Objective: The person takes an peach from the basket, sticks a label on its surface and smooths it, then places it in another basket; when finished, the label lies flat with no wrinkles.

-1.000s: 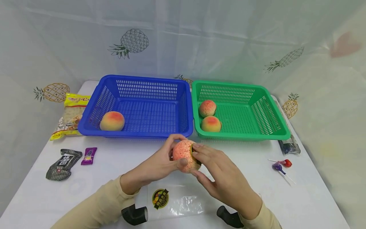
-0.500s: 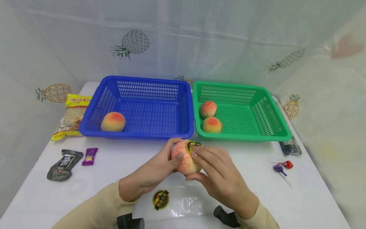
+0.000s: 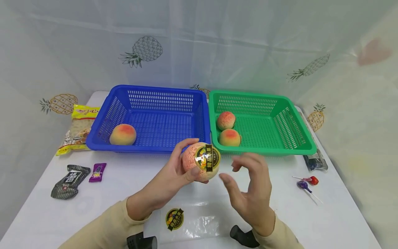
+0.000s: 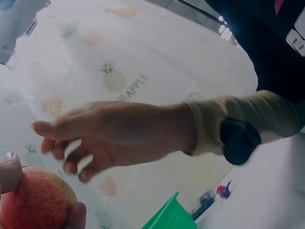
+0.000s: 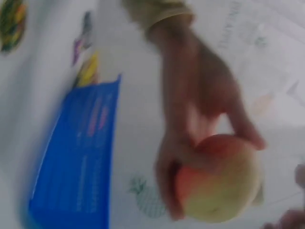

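You now hold your right hand (image 3: 253,193) off the peach (image 3: 190,159), fingers (image 3: 256,162) just beside it, the fruit's round label (image 3: 207,157) showing whole

Four peaches (image 3: 193,159), two baskets (image 3: 168,128)

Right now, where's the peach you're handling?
Head view, centre: the peach is in the left hand, left of the right hand, nearer than the blue basket.
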The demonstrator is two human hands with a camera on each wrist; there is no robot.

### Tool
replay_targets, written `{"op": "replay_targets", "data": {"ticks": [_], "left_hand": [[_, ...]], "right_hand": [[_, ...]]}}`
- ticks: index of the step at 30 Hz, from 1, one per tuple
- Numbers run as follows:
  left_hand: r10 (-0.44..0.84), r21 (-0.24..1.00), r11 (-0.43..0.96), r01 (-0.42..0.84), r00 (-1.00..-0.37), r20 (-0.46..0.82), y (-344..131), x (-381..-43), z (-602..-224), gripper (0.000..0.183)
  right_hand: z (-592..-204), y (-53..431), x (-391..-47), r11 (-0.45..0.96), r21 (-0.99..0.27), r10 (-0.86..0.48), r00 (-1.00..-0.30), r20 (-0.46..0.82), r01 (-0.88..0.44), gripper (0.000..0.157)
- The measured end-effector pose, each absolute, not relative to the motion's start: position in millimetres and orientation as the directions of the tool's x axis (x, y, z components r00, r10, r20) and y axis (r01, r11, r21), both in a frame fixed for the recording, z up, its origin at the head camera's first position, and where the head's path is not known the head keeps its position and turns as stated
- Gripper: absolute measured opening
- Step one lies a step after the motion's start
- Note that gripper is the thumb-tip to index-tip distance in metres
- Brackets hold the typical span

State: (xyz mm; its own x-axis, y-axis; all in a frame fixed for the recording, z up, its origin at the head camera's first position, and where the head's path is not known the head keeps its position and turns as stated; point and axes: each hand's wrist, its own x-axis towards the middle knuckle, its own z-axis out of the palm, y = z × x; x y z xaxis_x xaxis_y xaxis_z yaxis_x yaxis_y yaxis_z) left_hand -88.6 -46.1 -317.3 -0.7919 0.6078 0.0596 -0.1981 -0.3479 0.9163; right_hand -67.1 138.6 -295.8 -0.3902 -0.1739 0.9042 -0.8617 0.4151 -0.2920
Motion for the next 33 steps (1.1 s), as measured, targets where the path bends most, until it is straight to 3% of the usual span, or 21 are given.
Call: {"op": "replay_targets", "data": {"ticks": [3,4,6,9,18,25,30,33], "left_hand": [[0.624,0.926,-0.351,-0.137,-0.772,0.122,-45.1,-86.0,-316.5,0.06],[0.633,0.927,-0.354,-0.123,-0.762,0.141,-44.4,-84.8,-316.6,0.059],[0.646,0.929,-0.357,-0.101,-0.745,0.166,-43.1,-82.1,-317.0,0.059],[0.653,0.928,-0.359,-0.099,-0.737,0.174,-40.5,-78.5,-318.1,0.057],[0.603,0.948,-0.306,-0.091,-0.789,0.119,-32.7,-76.0,-320.0,0.054],[0.59,0.972,-0.227,-0.064,-0.803,0.085,-29.8,-78.4,-322.6,0.049],[0.589,0.975,-0.199,-0.097,-0.807,0.04,-26.1,-81.8,-328.5,0.048],[0.591,0.975,-0.189,-0.118,-0.807,0.017,-24.8,-86.3,-334.0,0.048]], "right_hand": [[-297.8,142.1,-65.7,0.337,-0.664,-0.162,-0.736,0.657,-0.667,0.041],[-298.1,141.9,-65.6,0.332,-0.742,-0.179,-0.811,0.557,-0.582,0.042],[-298.5,139.9,-66.1,0.357,-0.815,-0.213,-0.889,0.404,-0.456,0.041],[-298.7,135.9,-66.1,0.385,-0.842,-0.235,-0.922,0.307,-0.378,0.038],[-302.2,134.7,-69.5,0.301,-0.856,-0.287,-0.896,0.338,-0.419,0.018],[-307.3,142.8,-71.5,0.291,-0.901,-0.298,-0.925,0.235,-0.322,0.005],[-309.8,152.2,-75.6,0.307,-0.926,-0.298,-0.946,0.125,-0.219,0.013],[-307.3,167.5,-84.9,0.406,-0.897,-0.233,-0.969,0.086,-0.177,0.023]]}}
